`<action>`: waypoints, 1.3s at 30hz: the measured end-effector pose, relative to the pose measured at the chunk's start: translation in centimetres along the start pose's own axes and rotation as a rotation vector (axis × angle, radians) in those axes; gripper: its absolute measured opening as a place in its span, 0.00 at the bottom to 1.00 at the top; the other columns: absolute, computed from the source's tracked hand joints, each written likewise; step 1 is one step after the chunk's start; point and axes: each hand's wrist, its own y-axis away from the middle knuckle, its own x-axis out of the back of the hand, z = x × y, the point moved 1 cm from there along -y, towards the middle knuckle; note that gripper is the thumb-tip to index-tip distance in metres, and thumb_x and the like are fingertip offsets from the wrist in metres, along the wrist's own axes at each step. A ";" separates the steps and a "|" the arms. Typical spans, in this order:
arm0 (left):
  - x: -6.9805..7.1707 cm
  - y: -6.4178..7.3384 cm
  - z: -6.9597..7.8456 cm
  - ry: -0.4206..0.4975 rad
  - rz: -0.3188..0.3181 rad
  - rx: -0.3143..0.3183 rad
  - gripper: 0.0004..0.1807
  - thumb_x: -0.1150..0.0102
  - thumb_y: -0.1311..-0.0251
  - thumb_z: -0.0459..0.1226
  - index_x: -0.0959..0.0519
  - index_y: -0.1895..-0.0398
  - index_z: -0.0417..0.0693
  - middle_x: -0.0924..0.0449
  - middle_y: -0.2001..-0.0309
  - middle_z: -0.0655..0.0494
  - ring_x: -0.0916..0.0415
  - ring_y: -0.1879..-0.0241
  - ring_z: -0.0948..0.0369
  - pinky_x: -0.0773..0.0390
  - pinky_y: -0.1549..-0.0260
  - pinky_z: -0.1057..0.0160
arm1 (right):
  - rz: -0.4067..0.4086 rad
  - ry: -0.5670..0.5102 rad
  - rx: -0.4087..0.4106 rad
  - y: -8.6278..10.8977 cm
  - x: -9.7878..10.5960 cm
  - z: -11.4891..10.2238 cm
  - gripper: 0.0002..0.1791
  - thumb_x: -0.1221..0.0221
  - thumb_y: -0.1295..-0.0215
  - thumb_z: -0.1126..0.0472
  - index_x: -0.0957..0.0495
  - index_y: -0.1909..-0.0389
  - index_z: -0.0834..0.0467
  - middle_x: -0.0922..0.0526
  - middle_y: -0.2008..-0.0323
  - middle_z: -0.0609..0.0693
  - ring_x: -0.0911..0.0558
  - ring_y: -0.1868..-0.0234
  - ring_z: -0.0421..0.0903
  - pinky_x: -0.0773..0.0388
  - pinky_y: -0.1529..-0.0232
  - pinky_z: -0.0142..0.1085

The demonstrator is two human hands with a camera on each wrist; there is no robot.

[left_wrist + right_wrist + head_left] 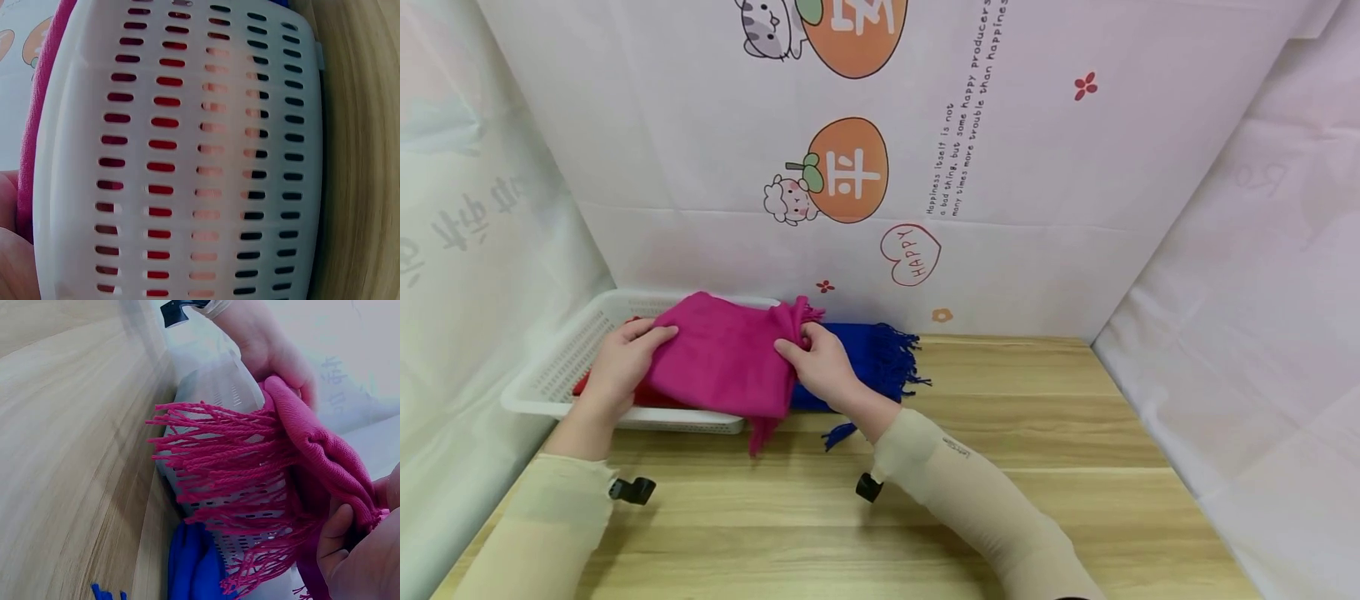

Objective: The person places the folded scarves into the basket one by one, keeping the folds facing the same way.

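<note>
A folded magenta scarf (722,354) with fringed ends is held over the white basket (542,367). My left hand (622,362) grips its left edge, thumb on top. At the scarf's right end, my right hand (822,360) pinches the cloth near the fringe. In the right wrist view the scarf's long fringe (219,444) hangs down in front of the basket wall, and the right hand (369,550) curls round the folded cloth. Red cloth (658,396) lies in the basket beneath, partly covered; it shows through the slots in the left wrist view.
A blue fringed scarf (880,362) lies right of the basket, partly hidden by the right hand and magenta scarf. The wooden table (1000,467) extends to the front and right. White printed sheets (1022,275) hang behind and at both sides.
</note>
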 end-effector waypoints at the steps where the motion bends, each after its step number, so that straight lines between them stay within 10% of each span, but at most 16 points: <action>1: 0.1 -0.1 -0.1 0.013 0.002 0.004 0.27 0.36 0.21 0.56 0.18 0.30 0.51 0.25 0.47 0.65 0.22 0.57 0.67 0.17 0.60 0.71 | 0.004 0.000 -0.001 -0.1 -0.2 -0.1 0.15 0.35 0.16 0.53 0.19 0.42 0.60 0.14 0.58 0.52 0.13 0.63 0.43 0.17 0.67 0.33; 10: 1.3 -0.2 -0.4 0.210 0.009 0.037 0.06 0.31 0.22 0.49 0.12 0.47 0.69 0.20 0.53 0.71 0.18 0.63 0.69 0.16 0.64 0.72 | 0.026 0.027 0.001 -0.8 -1.8 -0.6 0.15 0.35 0.16 0.54 0.18 0.40 0.60 0.14 0.58 0.50 0.13 0.62 0.43 0.16 0.64 0.36; 20: 2.6 0.0 -0.4 0.253 0.050 0.026 0.06 0.28 0.24 0.46 0.09 0.49 0.71 0.21 0.52 0.71 0.19 0.62 0.70 0.17 0.65 0.73 | 0.010 0.023 -0.013 -1.2 -3.2 -0.7 0.17 0.36 0.15 0.53 0.18 0.37 0.58 0.13 0.56 0.49 0.13 0.63 0.43 0.17 0.64 0.36; 27: 3.6 -0.1 -0.7 0.134 0.072 0.068 0.27 0.33 0.22 0.51 0.18 0.24 0.58 0.26 0.30 0.58 0.26 0.41 0.67 0.19 0.58 0.77 | 0.003 0.006 -0.019 -1.7 -4.2 -0.7 0.17 0.36 0.15 0.54 0.18 0.35 0.58 0.12 0.56 0.50 0.11 0.65 0.43 0.14 0.65 0.36; 32: 4.1 -0.2 -0.6 0.073 0.086 0.105 0.42 0.37 0.20 0.55 0.36 0.13 0.46 0.52 0.09 0.50 0.49 0.14 0.56 0.26 0.43 0.81 | 0.007 0.029 -0.030 -2.0 -4.9 -0.9 0.19 0.36 0.15 0.54 0.19 0.32 0.57 0.11 0.55 0.49 0.10 0.63 0.41 0.12 0.63 0.37; 34: 4.4 -0.3 -0.6 0.069 0.090 0.114 0.44 0.38 0.20 0.55 0.39 0.12 0.45 0.60 0.08 0.51 0.58 0.11 0.58 0.29 0.42 0.83 | 0.012 0.033 -0.032 -2.2 -5.2 -1.0 0.20 0.36 0.15 0.54 0.19 0.31 0.57 0.12 0.54 0.49 0.10 0.62 0.41 0.11 0.61 0.38; 39: 5.1 -0.6 -0.8 0.111 0.109 0.139 0.45 0.34 0.22 0.54 0.40 0.12 0.47 0.52 0.09 0.54 0.44 0.19 0.61 0.25 0.53 0.83 | 0.016 0.051 -0.036 -2.4 -6.0 -1.3 0.23 0.36 0.15 0.53 0.21 0.28 0.57 0.12 0.51 0.49 0.10 0.60 0.41 0.10 0.60 0.39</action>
